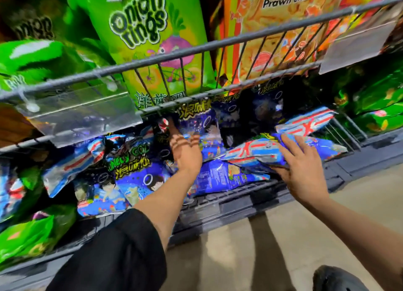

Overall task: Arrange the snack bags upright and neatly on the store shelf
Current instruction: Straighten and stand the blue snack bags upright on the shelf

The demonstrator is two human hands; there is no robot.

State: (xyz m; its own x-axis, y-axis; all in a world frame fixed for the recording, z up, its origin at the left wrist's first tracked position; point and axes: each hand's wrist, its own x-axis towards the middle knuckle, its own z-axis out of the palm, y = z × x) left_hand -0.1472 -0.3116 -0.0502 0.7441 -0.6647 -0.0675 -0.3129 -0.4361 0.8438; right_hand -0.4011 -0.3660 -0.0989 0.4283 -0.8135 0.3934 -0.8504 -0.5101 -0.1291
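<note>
Spread flat, the right hand [302, 160] presses on a blue bag [261, 151] lying on its side, long axis left-right, near the lower shelf's [229, 203] front, while the left hand [185, 149], fingers hidden, reaches farther back.

snack bags [257, 153]: glossy plastic film, crinkled, shiny
shelf rail [196, 51]: grey metal wire, smooth, matt
price holder [82, 114]: clear glossy plastic
sleeve [113, 253]: black matt cloth
floor [283, 236]: matt, smooth
</note>
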